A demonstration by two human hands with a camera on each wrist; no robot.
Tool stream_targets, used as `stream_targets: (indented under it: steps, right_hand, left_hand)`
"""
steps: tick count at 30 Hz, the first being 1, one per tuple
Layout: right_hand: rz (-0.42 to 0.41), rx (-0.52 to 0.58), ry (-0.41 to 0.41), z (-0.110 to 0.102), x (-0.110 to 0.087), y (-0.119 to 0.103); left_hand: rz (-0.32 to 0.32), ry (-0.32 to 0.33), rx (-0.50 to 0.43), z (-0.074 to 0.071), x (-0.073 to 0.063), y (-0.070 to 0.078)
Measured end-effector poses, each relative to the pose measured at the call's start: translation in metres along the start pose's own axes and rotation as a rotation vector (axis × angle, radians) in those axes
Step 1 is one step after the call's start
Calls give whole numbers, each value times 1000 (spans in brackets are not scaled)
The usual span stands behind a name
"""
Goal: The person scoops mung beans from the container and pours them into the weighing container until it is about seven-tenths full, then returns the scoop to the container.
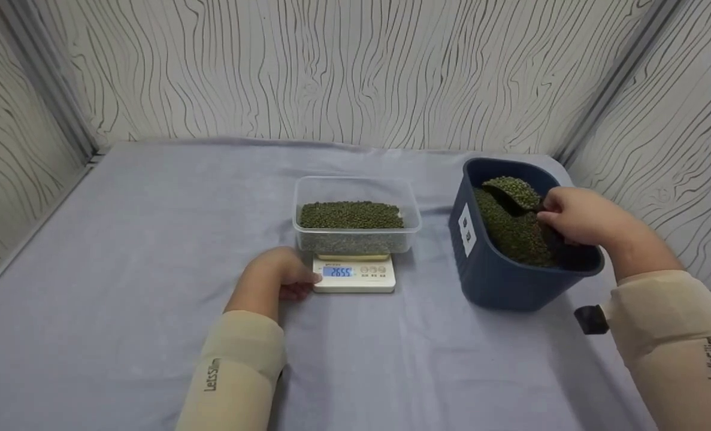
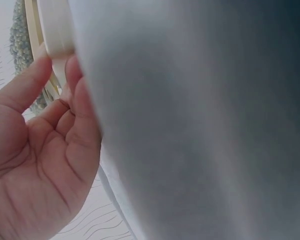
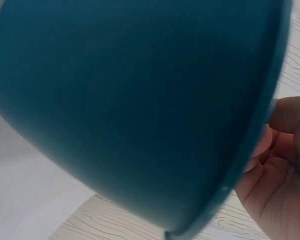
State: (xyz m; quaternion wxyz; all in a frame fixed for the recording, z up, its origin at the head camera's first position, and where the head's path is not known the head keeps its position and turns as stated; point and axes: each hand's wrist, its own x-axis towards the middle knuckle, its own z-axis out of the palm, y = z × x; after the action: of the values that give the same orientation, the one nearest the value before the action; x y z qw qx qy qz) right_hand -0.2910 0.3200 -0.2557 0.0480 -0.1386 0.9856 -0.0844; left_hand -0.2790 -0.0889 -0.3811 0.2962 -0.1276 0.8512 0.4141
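Observation:
My right hand [image 1: 583,215] grips the handle of a black scoop [image 1: 507,202] inside a blue bin [image 1: 511,287]. Green mung beans [image 1: 518,190] heap in the scoop, and more beans lie beneath it. In the right wrist view the bin's wall hides the scoop and part of the right hand [image 3: 285,165]. My left hand [image 1: 280,272] pinches the left edge of a white kitchen scale [image 1: 355,287], thumb beside the lit display. The left wrist view shows thumb and fingers at the scale's corner [image 2: 57,30]. On the scale sits a clear plastic box [image 1: 355,242] partly filled with mung beans [image 1: 350,215].
A grey-blue cloth [image 1: 151,239] covers the table. Wood-grain patterned panels [image 1: 331,72] enclose the back and sides. The bin carries a white label [image 1: 466,230] and stands right of the box. A small black block [image 1: 591,319] sits by the right sleeve.

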Motion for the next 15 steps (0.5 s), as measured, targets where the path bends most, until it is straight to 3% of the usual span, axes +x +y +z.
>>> stream_targets:
  steps: [8, 15]
  right_hand:
    - [-49, -88, 30, -9, 7, -14]
    - [-75, -61, 43, -9, 16, -37]
  left_hand:
    - [0, -1, 27, -1, -1, 1]
    - [-9, -16, 37, -1, 1, 1]
